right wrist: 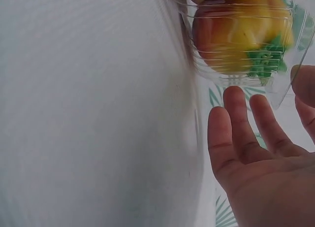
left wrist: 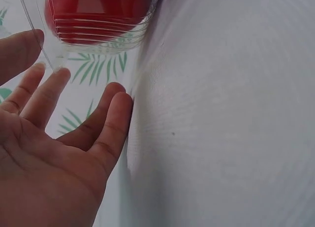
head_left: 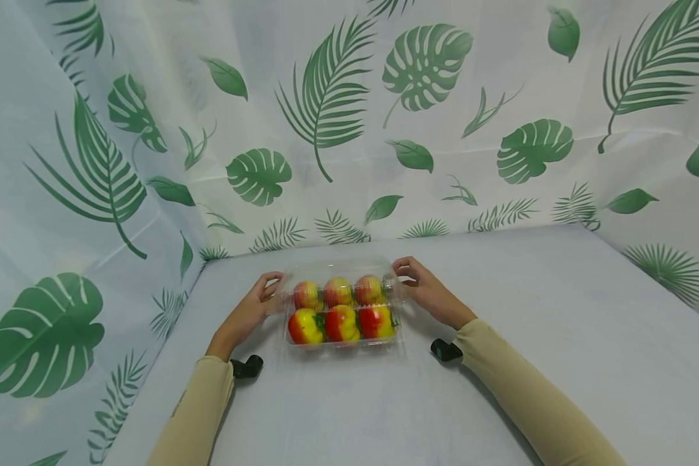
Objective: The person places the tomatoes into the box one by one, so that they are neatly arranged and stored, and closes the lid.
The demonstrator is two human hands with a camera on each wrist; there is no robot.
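A clear plastic clamshell box (head_left: 342,344) stands on the table, with two rows of round red-and-yellow fruits (head_left: 342,323) inside; some show green parts. At its left side, my left hand (head_left: 250,314) pinches the thin rim between thumb and fingers, the other fingers spread below. My right hand (head_left: 431,294) pinches the rim on the opposite side, its thumb (right wrist: 304,84) on the plastic edge. In the left wrist view a red fruit (left wrist: 98,13) shows through the ribbed wall. Whether the lid is latched cannot be told.
The pale grey cloth-covered table (head_left: 349,408) surrounds the box. A white curtain with green leaf prints (head_left: 349,129) rises behind and on both sides. Black wrist devices (head_left: 248,367) sit by both sleeve cuffs.
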